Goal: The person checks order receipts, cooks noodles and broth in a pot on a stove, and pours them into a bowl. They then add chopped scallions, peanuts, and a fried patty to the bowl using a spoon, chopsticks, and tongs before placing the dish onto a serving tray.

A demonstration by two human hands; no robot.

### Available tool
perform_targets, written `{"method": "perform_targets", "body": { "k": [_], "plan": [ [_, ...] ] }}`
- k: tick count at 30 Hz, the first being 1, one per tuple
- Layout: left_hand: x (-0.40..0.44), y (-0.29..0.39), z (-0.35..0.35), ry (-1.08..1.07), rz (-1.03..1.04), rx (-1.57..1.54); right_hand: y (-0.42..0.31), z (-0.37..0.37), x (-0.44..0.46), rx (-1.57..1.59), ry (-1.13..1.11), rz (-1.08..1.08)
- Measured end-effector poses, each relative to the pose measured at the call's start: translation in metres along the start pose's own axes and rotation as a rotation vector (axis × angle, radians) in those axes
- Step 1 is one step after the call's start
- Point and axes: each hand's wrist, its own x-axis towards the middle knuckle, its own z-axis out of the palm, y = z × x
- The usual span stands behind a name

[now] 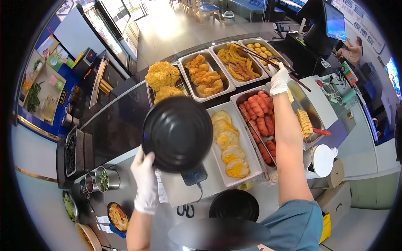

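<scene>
My left hand (143, 180), in a white glove, is closed on the rim of an empty black bowl (178, 134), tilted so its inside shows. My right hand (279, 79), gloved too, grips a pair of long dark chopsticks (300, 82) at the back right. Their tips reach over the metal trays of yellow strips (239, 62) and round yellow pieces (259, 49); contact with food cannot be made out. Under my right forearm lies a tray of red sausages (260, 111). Fried eggs (230, 144) fill a white tray beside the bowl.
Fried cutlets (162, 76) sit on a rack beside a tray of orange-brown pieces (204, 75). Skewered food (304, 123) stands at right, near a white lidded container (324, 161). A phone (194, 175), scissors (185, 210) and another black bowl (234, 206) lie nearer me.
</scene>
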Motion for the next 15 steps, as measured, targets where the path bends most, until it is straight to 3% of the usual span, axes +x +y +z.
{"method": "perform_targets", "body": {
  "k": [2, 6, 15],
  "plan": [
    [0.036, -0.009, 0.022, -0.014, 0.038, -0.158, -0.012, -0.001, 0.002, 0.06, -0.075, 0.072],
    [0.079, -0.018, 0.06, 0.037, 0.035, -0.057, -0.018, -0.004, 0.019, -0.002, -0.139, 0.034],
    [0.093, -0.046, 0.087, 0.032, 0.036, -0.092, -0.1, 0.016, -0.081, -0.088, -0.44, 0.096]
  ]
}}
